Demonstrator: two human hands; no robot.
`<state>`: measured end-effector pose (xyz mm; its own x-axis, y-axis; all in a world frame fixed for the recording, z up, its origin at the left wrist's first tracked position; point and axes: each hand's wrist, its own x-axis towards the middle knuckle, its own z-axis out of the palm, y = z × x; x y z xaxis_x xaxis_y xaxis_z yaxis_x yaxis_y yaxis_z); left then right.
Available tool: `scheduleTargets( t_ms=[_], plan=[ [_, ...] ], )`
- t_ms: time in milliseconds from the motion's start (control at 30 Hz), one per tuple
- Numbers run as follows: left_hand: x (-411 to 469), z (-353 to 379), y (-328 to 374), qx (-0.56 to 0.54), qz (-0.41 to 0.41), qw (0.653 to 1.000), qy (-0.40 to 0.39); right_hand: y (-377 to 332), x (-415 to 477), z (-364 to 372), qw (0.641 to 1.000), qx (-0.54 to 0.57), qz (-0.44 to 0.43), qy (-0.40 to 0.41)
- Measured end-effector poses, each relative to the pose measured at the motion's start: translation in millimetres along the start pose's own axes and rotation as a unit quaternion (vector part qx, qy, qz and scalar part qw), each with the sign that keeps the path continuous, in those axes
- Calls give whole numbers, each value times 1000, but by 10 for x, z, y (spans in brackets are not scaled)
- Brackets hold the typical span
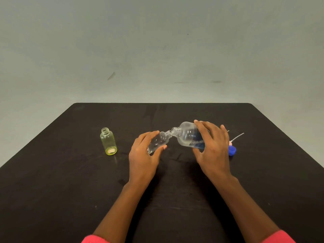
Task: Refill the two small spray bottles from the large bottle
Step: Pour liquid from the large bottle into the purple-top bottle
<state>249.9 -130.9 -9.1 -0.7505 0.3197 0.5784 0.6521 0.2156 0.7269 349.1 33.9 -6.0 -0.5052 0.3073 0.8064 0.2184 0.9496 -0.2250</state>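
Plain grey wall (pixel 157 50) behind a dark surface (pixel 70 181). The left grip (pixel 142 155) grasps a clear small bottle (pixel 158 142), tilted, its neck meeting the mouth of the large bottle (pixel 187 135), which the right grip (pixel 213 148) grasps and tips. The yellow small bottle (pixel 108 142) stands uncapped, well apart on the left. The first pour seems in hand; next calls for a steady tilt with mouths aligned, then the yellow one

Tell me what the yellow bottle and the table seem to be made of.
The yellow bottle looks like transparent tinted plastic, glossy; you see through it, though glass is possible. The table looks dark, nearly matte, perhaps painted wood or laminate; only faint streaks show.
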Motion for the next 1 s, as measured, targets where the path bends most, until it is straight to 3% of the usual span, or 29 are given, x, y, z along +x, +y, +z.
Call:
scheduleTargets(
  t_ms=[1000],
  plan=[
    [-23,7,12,52,-3,998,24,-26,24,-35,999,-31,-14,1]
  ],
)
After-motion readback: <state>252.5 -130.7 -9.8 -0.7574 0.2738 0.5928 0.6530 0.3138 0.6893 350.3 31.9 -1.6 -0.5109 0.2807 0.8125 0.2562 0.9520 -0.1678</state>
